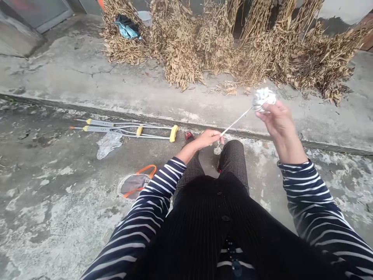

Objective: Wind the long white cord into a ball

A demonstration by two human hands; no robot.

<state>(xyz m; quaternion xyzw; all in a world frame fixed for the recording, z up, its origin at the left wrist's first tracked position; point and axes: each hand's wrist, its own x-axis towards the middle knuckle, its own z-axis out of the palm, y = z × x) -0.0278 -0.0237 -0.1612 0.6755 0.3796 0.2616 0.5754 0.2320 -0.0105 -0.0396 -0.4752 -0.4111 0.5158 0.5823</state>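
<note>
Out to the right and raised, my right hand [275,118] is closed on a white, lumpy bundle [264,98], blurred, perhaps yarn or cord. From the bundle a taut white string [236,121] slants down to my left hand [208,138]. The left fingers pinch its lower end above my knees. Just below that hand, a small whitish clump [217,150] shows between my legs; whether it hangs or lies on the ground I cannot tell.
A pair of crutches [151,136] with yellow pads lies at left, beside a clear plastic bag [109,144]. Nearer me is a bag with orange handles [132,184]. A low concrete step [87,83] runs across ahead, with dried plant bundles [183,50] along it.
</note>
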